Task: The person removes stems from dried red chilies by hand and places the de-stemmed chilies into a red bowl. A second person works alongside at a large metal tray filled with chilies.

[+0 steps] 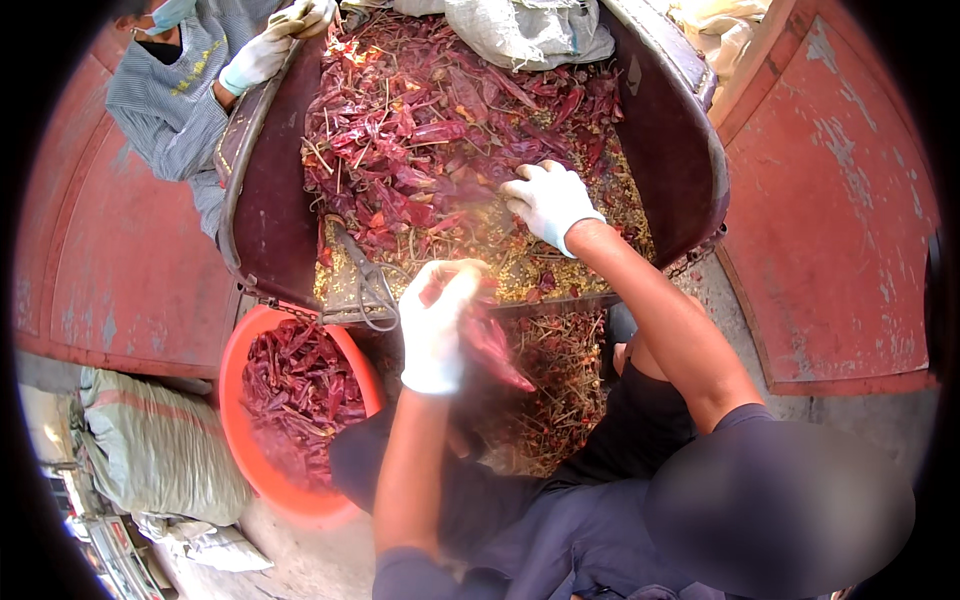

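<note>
Red-painted, scuffed panels [835, 250] stand at nine and three o'clock. Near centre, the white-gloved left hand [437, 320] curls around a blurred, wrinkled dried red chilli [495, 352], long axis eleven to five, tip toward five. At one o'clock, the white-gloved right hand [550, 205] meets a loose chilli heap [400, 150]; its grip can't be told. Apparently part done: the round orange plastic tub [300, 508], eight o'clock, holds plenty; much remains at twelve.

The head-worn fisheye looks steeply down from close above into the maroon cart [672, 150].
</note>
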{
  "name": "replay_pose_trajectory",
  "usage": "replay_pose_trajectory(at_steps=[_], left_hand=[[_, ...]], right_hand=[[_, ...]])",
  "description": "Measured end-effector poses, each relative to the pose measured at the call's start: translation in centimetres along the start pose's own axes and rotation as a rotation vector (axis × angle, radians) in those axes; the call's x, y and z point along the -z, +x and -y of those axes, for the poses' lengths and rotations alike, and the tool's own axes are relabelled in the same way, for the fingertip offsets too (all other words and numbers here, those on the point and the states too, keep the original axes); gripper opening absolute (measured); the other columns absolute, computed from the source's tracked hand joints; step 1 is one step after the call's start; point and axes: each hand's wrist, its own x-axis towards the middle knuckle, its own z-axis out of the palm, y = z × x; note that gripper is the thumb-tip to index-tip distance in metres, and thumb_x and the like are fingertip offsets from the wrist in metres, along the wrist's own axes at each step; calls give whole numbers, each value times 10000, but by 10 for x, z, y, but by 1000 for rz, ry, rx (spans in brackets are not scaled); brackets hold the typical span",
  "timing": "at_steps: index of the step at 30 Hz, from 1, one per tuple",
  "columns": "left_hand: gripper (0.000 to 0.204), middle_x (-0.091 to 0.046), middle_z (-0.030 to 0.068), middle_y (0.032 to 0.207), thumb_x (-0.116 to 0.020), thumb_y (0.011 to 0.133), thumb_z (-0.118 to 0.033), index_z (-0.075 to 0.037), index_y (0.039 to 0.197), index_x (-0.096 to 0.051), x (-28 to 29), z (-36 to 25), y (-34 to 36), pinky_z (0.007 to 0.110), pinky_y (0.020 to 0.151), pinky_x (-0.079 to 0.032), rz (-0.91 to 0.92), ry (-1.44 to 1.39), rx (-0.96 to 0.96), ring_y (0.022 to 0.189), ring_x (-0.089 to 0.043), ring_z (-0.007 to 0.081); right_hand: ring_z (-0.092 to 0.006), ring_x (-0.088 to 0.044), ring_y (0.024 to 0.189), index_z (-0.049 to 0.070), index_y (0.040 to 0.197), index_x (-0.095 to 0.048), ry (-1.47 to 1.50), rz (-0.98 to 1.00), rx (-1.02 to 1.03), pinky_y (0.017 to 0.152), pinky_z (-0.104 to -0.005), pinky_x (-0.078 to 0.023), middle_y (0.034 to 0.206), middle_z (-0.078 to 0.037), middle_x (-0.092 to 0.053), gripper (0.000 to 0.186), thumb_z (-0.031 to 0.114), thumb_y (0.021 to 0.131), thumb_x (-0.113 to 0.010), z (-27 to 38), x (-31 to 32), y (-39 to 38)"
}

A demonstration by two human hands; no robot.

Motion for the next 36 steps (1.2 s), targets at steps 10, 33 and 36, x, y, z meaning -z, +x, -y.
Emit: replay_pose_trajectory(at_steps=[10,33,36], left_hand=[[190,-703,137,1005,-649,918,-51,13,1091,-604,6,2,-1,345,878,-544,38,-46,-89,934,-683,221],[232,-677,2,927,-716,917,-105,10,1116,-686,-23,-1,-1,187,669,-454,-75,222,-105,748,-565,27],[201,-676,9,929,-707,915,-86,14,1089,-700,-21,-6,-5,211,700,-468,-74,400,-223,776,-579,55]], right_hand=[[-295,-682,883,181,904,-757,278,-23,-256,795,-403,-546,908,-89,-705,140,150,852,-630,-1,4,-6],[-252,-641,815,103,846,-674,308,-120,420,690,-393,-502,896,-44,-619,81,123,792,-618,49,68,-81],[-262,-654,840,108,847,-674,388,-120,368,715,-394,-518,940,-40,-643,86,99,780,-621,49,69,-80]])
